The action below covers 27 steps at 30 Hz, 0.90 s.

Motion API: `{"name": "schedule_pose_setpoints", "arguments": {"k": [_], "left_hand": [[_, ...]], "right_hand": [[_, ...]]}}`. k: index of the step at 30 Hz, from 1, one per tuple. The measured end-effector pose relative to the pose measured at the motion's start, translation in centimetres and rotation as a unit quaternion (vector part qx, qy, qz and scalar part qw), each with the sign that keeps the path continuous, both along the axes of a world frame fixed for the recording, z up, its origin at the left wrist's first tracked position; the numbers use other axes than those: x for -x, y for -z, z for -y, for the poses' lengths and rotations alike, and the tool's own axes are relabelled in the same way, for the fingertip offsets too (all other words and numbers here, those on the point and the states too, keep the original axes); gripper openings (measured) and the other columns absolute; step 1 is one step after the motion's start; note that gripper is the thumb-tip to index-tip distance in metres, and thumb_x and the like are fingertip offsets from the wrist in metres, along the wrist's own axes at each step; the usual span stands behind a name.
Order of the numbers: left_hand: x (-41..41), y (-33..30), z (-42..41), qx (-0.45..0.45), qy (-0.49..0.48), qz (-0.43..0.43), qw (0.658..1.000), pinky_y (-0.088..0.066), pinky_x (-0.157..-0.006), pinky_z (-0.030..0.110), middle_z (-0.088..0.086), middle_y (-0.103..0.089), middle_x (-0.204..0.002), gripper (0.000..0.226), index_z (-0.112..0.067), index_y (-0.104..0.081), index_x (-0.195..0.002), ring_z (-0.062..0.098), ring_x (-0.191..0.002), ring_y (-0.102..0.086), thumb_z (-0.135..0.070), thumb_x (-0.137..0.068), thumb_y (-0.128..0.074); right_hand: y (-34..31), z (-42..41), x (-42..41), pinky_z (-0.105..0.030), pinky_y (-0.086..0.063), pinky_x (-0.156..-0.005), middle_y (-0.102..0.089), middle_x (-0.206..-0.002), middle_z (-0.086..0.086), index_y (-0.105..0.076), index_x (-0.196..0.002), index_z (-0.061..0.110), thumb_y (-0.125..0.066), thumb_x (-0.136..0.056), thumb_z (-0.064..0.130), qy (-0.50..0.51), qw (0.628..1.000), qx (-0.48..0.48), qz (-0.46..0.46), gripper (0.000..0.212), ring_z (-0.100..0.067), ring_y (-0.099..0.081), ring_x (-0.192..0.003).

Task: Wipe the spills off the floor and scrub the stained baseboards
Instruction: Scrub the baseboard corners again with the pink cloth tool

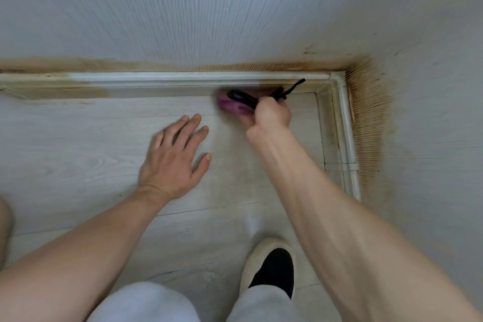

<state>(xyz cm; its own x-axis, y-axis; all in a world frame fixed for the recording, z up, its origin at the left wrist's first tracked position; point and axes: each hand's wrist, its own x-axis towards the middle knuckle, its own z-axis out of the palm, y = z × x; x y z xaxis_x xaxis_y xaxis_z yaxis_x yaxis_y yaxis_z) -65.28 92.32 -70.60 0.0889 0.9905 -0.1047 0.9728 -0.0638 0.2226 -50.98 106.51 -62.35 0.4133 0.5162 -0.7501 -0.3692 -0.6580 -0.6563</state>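
Crouching, a person is bracing the left hand (173, 158), fingers spread flat, on the floor (78, 138) for balance while the right hand (271, 114) is gripping a purple scrub brush (232, 106) against the stained baseboard (156, 80).

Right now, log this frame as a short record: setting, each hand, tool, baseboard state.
setting: room corner, pale wood-look floor
left hand: flat on the floor, fingers spread
right hand: grips the brush
brush: purple with black handle, blurred, at the foot of the far baseboard
baseboard: middle stretch white, brown stain at left end and near corner
wall: brown staining above the baseboard
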Motion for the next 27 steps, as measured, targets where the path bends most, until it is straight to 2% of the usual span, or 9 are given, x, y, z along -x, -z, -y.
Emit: {"name": "schedule_pose_setpoints", "arguments": {"k": [4, 7, 9, 13, 15, 18, 22, 24, 27], "left_hand": [[0.1, 0.2, -0.1, -0.005, 0.003, 0.008, 1.0, -0.031, -0.115, 0.046, 0.003, -0.034, -0.166, 0.063, -0.018, -0.049, -0.149, 0.027, -0.151, -0.031, -0.054, -0.098, -0.038], [0.0, 0.3, -0.1, -0.014, 0.003, 0.003, 1.0, -0.033, -0.115, 0.048, 0.004, -0.033, -0.166, 0.064, -0.017, -0.049, -0.15, 0.027, -0.151, -0.031, -0.054, -0.099, -0.037], [0.0, 0.4, 0.0, -0.015, 0.006, -0.001, 1.0, -0.032, -0.116, 0.048, 0.004, -0.032, -0.167, 0.065, -0.017, -0.048, -0.151, 0.027, -0.152, -0.03, -0.054, -0.099, -0.036], [-0.2, 0.3, 0.0, -0.013, 0.007, -0.001, 1.0, -0.031, -0.116, 0.047, 0.004, -0.032, -0.166, 0.065, -0.016, -0.048, -0.151, 0.027, -0.152, -0.03, -0.054, -0.099, -0.037], [0.0, 0.4, -0.1, -0.014, 0.002, -0.003, 1.0, -0.031, -0.116, 0.047, 0.004, -0.031, -0.167, 0.066, -0.016, -0.049, -0.151, 0.027, -0.152, -0.029, -0.054, -0.098, -0.037], [0.0, 0.5, 0.0, -0.012, 0.007, -0.005, 1.0, -0.031, -0.116, 0.048, 0.004, -0.03, -0.167, 0.066, -0.017, -0.047, -0.152, 0.027, -0.152, -0.028, -0.055, -0.099, -0.036], [0.2, 0.6, -0.1, -0.016, 0.004, -0.003, 1.0, -0.032, -0.115, 0.048, 0.004, -0.03, -0.167, 0.066, -0.017, -0.047, -0.151, 0.028, -0.152, -0.029, -0.055, -0.098, -0.036], [-0.1, 0.5, 0.0, -0.017, 0.008, -0.004, 1.0, -0.033, -0.114, 0.048, 0.004, -0.031, -0.167, 0.066, -0.017, -0.048, -0.151, 0.027, -0.152, -0.03, -0.054, -0.098, -0.037], [0.1, 0.6, 0.0, -0.018, 0.002, -0.006, 1.0, -0.033, -0.114, 0.048, 0.004, -0.032, -0.167, 0.065, -0.017, -0.049, -0.15, 0.027, -0.152, -0.03, -0.054, -0.098, -0.037]], "right_hand": [[0.3, 0.1, 2.8, -0.047, -0.052, -0.105, -0.062, -0.138, -0.014, -0.049, -0.149, 0.017, -0.049, -0.095, -0.002, -0.004, 0.999, -0.014, 0.047, 0.057, -0.035, -0.062, -0.122], [-1.1, -2.4, -1.8, -0.055, -0.06, -0.089, -0.068, -0.112, -0.017, -0.06, -0.114, 0.01, -0.049, -0.097, 0.0, 0.012, 0.997, 0.01, 0.079, 0.022, -0.037, -0.069, -0.1], [-1.9, -4.1, -5.7, -0.052, -0.061, -0.085, -0.066, -0.105, -0.013, -0.056, -0.109, 0.014, -0.047, -0.101, 0.001, 0.06, 0.995, 0.01, 0.079, 0.018, -0.03, -0.068, -0.087], [-1.3, -2.4, -3.6, -0.029, -0.05, -0.094, -0.068, -0.129, -0.013, -0.063, -0.131, 0.005, -0.052, -0.097, 0.006, -0.006, 0.986, -0.019, 0.167, 0.036, -0.031, -0.065, -0.116], [0.1, -1.0, -1.0, -0.041, -0.054, -0.1, -0.07, -0.123, -0.015, -0.068, -0.122, 0.004, -0.052, -0.087, 0.007, -0.057, 0.988, -0.02, 0.145, 0.039, -0.035, -0.067, -0.114], [-0.6, -2.9, -3.7, -0.053, -0.062, -0.081, -0.066, -0.095, -0.014, -0.063, -0.096, 0.004, -0.051, -0.096, -0.002, 0.005, 0.995, 0.002, 0.1, 0.013, -0.035, -0.069, -0.093], [0.5, -4.3, -5.5, -0.051, -0.061, -0.086, -0.07, -0.115, -0.015, -0.065, -0.13, 0.003, -0.052, -0.098, 0.0, 0.054, 0.991, -0.013, 0.124, 0.034, -0.033, -0.07, -0.099], [0.5, -2.6, -2.9, -0.051, -0.061, -0.086, -0.069, -0.117, -0.017, -0.065, -0.129, 0.001, -0.051, -0.095, -0.004, 0.031, 0.994, -0.021, 0.104, 0.037, -0.036, -0.069, -0.103], [1.4, -0.1, -1.2, -0.04, -0.063, -0.068, -0.07, -0.116, -0.019, -0.066, -0.127, 0.001, -0.046, -0.092, -0.014, 0.059, 0.997, -0.051, 0.011, 0.043, -0.033, -0.069, -0.094]]}}
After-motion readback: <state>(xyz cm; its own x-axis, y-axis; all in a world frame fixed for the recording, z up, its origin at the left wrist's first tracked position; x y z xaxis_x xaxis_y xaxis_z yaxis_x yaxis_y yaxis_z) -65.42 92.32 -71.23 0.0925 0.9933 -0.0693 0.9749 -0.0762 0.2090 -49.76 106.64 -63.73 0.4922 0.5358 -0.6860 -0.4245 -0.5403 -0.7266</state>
